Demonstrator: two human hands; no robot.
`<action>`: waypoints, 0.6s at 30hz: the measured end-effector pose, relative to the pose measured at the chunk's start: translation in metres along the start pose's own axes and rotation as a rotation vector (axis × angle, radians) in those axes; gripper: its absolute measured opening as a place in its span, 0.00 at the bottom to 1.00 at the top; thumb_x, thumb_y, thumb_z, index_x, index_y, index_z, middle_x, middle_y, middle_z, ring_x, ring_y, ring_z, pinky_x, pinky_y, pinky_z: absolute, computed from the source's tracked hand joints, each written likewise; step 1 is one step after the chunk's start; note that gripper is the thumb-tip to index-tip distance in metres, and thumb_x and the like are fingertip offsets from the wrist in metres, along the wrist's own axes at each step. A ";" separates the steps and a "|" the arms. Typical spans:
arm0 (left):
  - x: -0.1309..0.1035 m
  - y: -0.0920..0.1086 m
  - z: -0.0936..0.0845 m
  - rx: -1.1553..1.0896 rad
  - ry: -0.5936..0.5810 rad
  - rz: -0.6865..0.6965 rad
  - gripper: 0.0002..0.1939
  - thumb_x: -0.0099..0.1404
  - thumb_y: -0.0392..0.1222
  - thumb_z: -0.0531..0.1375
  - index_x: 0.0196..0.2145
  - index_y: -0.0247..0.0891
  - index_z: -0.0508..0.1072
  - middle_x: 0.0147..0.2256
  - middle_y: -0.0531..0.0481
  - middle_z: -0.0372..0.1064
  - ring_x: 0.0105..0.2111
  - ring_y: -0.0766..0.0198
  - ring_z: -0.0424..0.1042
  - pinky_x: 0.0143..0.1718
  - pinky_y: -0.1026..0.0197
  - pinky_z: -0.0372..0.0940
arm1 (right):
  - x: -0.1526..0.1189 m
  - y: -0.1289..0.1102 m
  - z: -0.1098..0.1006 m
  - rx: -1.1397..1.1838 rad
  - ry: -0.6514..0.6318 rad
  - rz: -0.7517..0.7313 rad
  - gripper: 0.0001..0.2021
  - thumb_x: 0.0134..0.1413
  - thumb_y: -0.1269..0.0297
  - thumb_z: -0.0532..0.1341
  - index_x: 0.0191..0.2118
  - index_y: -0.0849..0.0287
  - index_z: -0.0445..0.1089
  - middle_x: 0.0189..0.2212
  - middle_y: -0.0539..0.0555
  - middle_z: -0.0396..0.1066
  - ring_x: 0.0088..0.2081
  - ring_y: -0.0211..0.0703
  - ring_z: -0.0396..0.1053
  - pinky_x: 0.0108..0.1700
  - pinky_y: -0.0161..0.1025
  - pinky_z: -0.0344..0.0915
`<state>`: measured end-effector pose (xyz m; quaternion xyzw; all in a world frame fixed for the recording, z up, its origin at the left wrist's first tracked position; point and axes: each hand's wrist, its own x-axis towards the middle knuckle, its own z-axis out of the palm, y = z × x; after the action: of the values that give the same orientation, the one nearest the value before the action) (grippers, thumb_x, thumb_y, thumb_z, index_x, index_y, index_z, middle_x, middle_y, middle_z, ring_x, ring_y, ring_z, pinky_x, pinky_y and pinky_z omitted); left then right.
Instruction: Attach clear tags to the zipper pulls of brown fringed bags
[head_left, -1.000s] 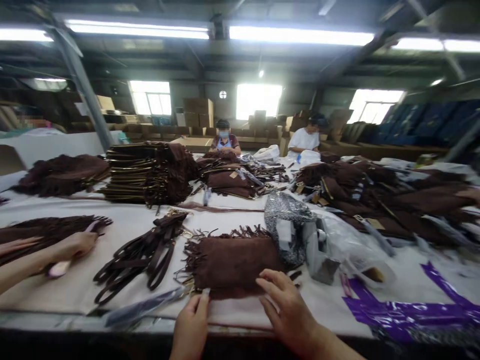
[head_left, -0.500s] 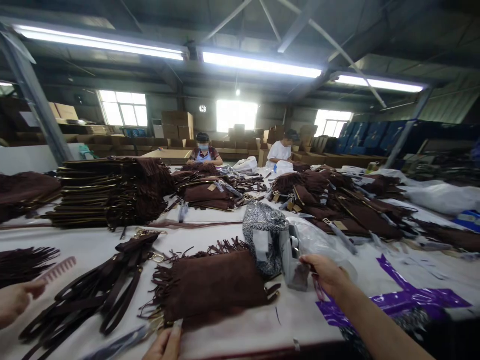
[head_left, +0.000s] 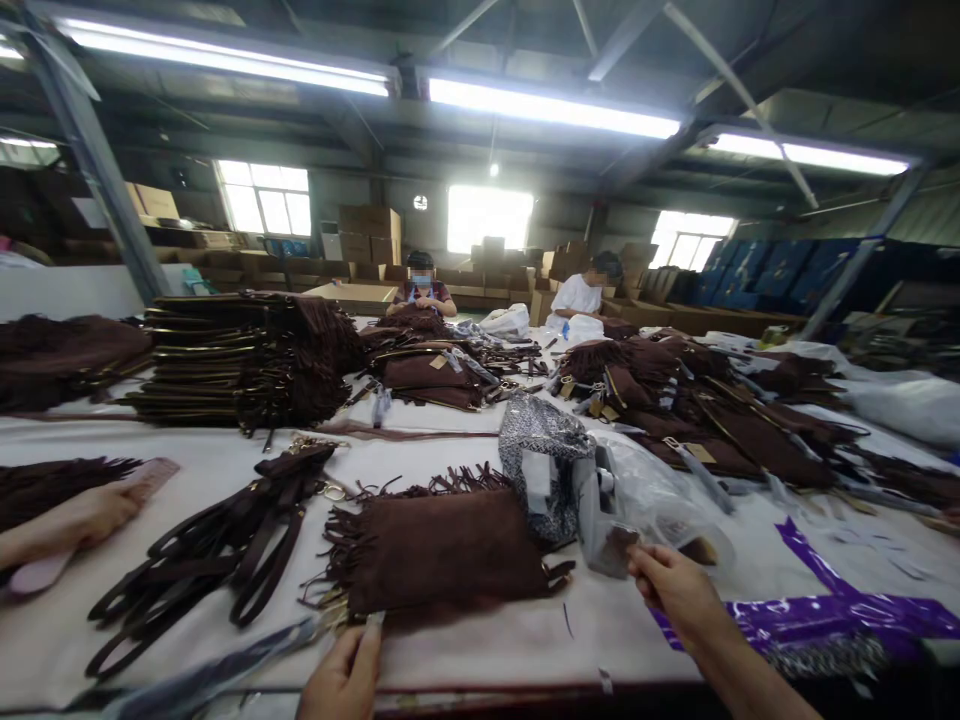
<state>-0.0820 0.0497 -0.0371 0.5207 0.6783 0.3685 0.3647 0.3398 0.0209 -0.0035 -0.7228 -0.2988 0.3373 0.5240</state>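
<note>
Brown fringed pouch [head_left: 450,550], flat on the white tabletop [head_left: 525,650]! Left hand [head_left: 345,672] at its near-left corner, thumb and finger closed up (whether truly gripping, I can't tell). Right of the pouch, by the grey container [head_left: 591,535], the right hand [head_left: 682,592] draws fingertips together at a small brown piece [head_left: 619,540], hold unclear. Best pin that corner lightly, no creasing!

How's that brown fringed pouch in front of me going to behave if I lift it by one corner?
The brown pouch lies flat and soft-looking, so it'll probably sag. Its fringe splays in loose strands, likely to dangle and swing.
</note>
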 end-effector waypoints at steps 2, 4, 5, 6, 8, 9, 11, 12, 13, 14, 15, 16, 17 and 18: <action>-0.007 0.006 0.001 -0.033 0.011 -0.002 0.21 0.61 0.59 0.52 0.31 0.41 0.74 0.27 0.50 0.73 0.32 0.55 0.72 0.36 0.60 0.64 | 0.008 0.003 -0.011 -0.262 -0.005 -0.049 0.15 0.42 0.50 0.62 0.23 0.58 0.70 0.18 0.52 0.70 0.18 0.38 0.62 0.21 0.36 0.55; -0.014 0.013 0.000 -0.060 0.041 0.028 0.20 0.62 0.57 0.52 0.30 0.40 0.74 0.27 0.49 0.73 0.31 0.55 0.71 0.36 0.59 0.63 | 0.013 0.010 -0.020 -0.546 -0.036 -0.090 0.14 0.43 0.51 0.61 0.22 0.57 0.72 0.19 0.55 0.72 0.21 0.45 0.67 0.24 0.40 0.59; -0.018 0.016 0.000 -0.072 0.052 0.050 0.19 0.63 0.56 0.52 0.30 0.40 0.74 0.27 0.49 0.73 0.31 0.55 0.71 0.36 0.59 0.63 | 0.014 0.015 -0.022 -0.619 -0.043 -0.078 0.14 0.42 0.50 0.60 0.23 0.57 0.73 0.20 0.56 0.74 0.22 0.47 0.69 0.25 0.41 0.61; -0.020 0.018 0.000 -0.081 0.065 0.068 0.18 0.64 0.54 0.51 0.30 0.39 0.73 0.27 0.48 0.72 0.31 0.56 0.70 0.36 0.59 0.62 | 0.013 0.019 -0.021 -0.670 -0.075 -0.043 0.15 0.41 0.50 0.61 0.24 0.57 0.74 0.21 0.57 0.74 0.22 0.48 0.69 0.26 0.42 0.61; -0.025 0.020 0.000 -0.084 0.090 0.102 0.16 0.65 0.51 0.51 0.28 0.39 0.72 0.27 0.48 0.72 0.30 0.58 0.69 0.35 0.60 0.61 | 0.001 0.025 -0.006 -0.660 -0.203 -0.027 0.18 0.42 0.47 0.60 0.29 0.57 0.76 0.22 0.56 0.75 0.22 0.47 0.69 0.26 0.41 0.62; -0.026 0.020 0.000 -0.074 0.106 0.117 0.16 0.66 0.49 0.51 0.27 0.39 0.71 0.27 0.48 0.71 0.30 0.58 0.69 0.35 0.60 0.60 | -0.011 0.024 0.006 -0.615 -0.310 -0.027 0.19 0.42 0.45 0.60 0.31 0.56 0.76 0.23 0.55 0.75 0.22 0.46 0.68 0.25 0.40 0.62; -0.030 0.018 0.001 -0.045 0.126 0.147 0.15 0.67 0.47 0.51 0.27 0.39 0.70 0.27 0.48 0.70 0.29 0.60 0.68 0.34 0.60 0.58 | -0.042 0.013 0.042 -0.502 -0.548 -0.126 0.20 0.46 0.43 0.59 0.30 0.57 0.74 0.23 0.53 0.72 0.20 0.41 0.65 0.24 0.37 0.60; -0.032 0.017 0.002 -0.028 0.131 0.161 0.15 0.68 0.46 0.51 0.27 0.39 0.69 0.28 0.48 0.70 0.30 0.60 0.67 0.34 0.60 0.58 | -0.060 0.002 0.063 -0.486 -0.665 -0.189 0.20 0.50 0.45 0.58 0.31 0.57 0.74 0.23 0.52 0.72 0.21 0.39 0.65 0.25 0.36 0.60; -0.035 0.016 0.002 -0.012 0.133 0.176 0.14 0.68 0.45 0.50 0.27 0.39 0.69 0.28 0.48 0.70 0.30 0.60 0.67 0.34 0.60 0.58 | -0.077 -0.011 0.085 -0.485 -0.762 -0.234 0.19 0.52 0.46 0.57 0.29 0.58 0.73 0.23 0.51 0.71 0.21 0.38 0.63 0.25 0.35 0.59; -0.037 0.014 0.002 0.005 0.135 0.192 0.14 0.69 0.44 0.50 0.28 0.39 0.69 0.29 0.48 0.70 0.30 0.60 0.67 0.34 0.60 0.58 | -0.093 -0.025 0.107 -0.476 -0.858 -0.269 0.19 0.54 0.48 0.57 0.28 0.59 0.72 0.23 0.51 0.71 0.21 0.37 0.63 0.25 0.34 0.58; -0.039 0.013 0.002 0.022 0.137 0.208 0.14 0.69 0.44 0.49 0.29 0.39 0.69 0.29 0.47 0.70 0.30 0.60 0.67 0.34 0.60 0.57 | -0.106 -0.038 0.129 -0.459 -0.934 -0.288 0.18 0.56 0.49 0.56 0.28 0.59 0.72 0.22 0.51 0.71 0.21 0.36 0.62 0.25 0.33 0.57; -0.042 0.012 0.002 0.039 0.141 0.223 0.14 0.70 0.43 0.49 0.29 0.39 0.68 0.29 0.47 0.70 0.31 0.60 0.67 0.34 0.60 0.57 | -0.117 -0.051 0.150 -0.453 -0.985 -0.301 0.18 0.56 0.51 0.56 0.27 0.60 0.71 0.22 0.51 0.71 0.21 0.35 0.62 0.25 0.32 0.57; -0.044 0.010 0.003 0.055 0.146 0.237 0.14 0.70 0.43 0.49 0.29 0.39 0.68 0.29 0.47 0.70 0.31 0.60 0.67 0.34 0.60 0.57 | -0.124 -0.061 0.169 -0.449 -1.011 -0.331 0.17 0.56 0.53 0.57 0.26 0.60 0.71 0.21 0.50 0.71 0.21 0.35 0.62 0.24 0.32 0.56; -0.046 0.009 0.002 0.069 0.150 0.248 0.13 0.70 0.42 0.49 0.30 0.40 0.68 0.29 0.47 0.70 0.31 0.60 0.68 0.34 0.60 0.58 | -0.129 -0.068 0.187 -0.456 -1.025 -0.372 0.16 0.55 0.55 0.57 0.24 0.61 0.71 0.20 0.50 0.70 0.21 0.34 0.61 0.24 0.31 0.56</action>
<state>-0.0670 0.0069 -0.0251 0.5835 0.6464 0.4253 0.2466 0.1082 0.0415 0.0428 -0.4975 -0.7007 0.4730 0.1944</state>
